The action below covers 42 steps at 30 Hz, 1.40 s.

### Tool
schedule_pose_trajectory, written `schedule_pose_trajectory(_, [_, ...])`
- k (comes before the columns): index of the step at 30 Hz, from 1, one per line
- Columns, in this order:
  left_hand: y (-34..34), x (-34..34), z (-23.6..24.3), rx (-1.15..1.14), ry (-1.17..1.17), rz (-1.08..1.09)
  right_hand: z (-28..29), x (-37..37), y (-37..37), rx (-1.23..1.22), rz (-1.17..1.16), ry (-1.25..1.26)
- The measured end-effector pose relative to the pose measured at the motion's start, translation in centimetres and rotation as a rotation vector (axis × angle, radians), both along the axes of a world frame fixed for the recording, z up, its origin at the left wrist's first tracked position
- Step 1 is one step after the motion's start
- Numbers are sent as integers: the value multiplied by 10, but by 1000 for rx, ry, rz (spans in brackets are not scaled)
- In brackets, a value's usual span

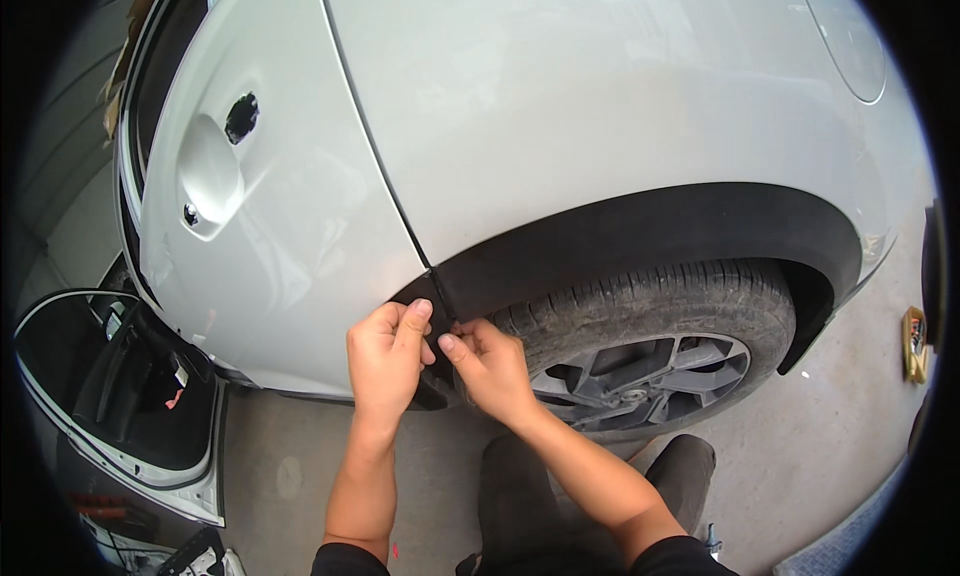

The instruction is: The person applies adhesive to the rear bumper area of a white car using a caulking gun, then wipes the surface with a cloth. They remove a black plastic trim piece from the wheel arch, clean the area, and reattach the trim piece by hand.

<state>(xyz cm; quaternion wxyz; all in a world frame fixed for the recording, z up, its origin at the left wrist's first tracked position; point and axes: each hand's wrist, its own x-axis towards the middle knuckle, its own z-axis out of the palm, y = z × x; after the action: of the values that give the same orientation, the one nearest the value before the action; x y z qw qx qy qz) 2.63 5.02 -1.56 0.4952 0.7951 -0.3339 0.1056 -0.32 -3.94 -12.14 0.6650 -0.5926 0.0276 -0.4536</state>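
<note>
The pale rear fender [600,106], beside the rear door [300,206], curves over the tyre [665,288]. Black arch trim [680,218] lines the fender's lower edge. At small door trim [420,289], on the door's lower rear corner, my left hand [387,353] and right hand [493,369] have bent fingers; whether clamped, I cannot tell.

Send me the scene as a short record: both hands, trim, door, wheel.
Left hand: at the black door trim, fingers curled; grip partly hidden
Right hand: beside the left, fingers curled, near the front end of the wheel-arch trim
Door panel: light-coloured, with a dark hole above the handle recess
Wheel: under the arch, tyre dusty
</note>
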Motion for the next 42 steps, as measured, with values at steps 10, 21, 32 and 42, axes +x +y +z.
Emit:
schedule_pose_trajectory(10, [5, 1, -2, 35, -145, 44, -2, 4, 10, 106, 5, 14])
schedule_pose_trajectory(21, [28, 11, 34, -179, -553, 130, -19, -14, 17, -3, 94, 109])
schedule_pose_trajectory(32, [80, 61, 207, -342, -1125, 296, -43, -44, 34, -30, 193, 221])
schedule_pose_trajectory(42, [42, 52, 227, 738, -1473, 232, -52, -54, 36, -241, 182, 354])
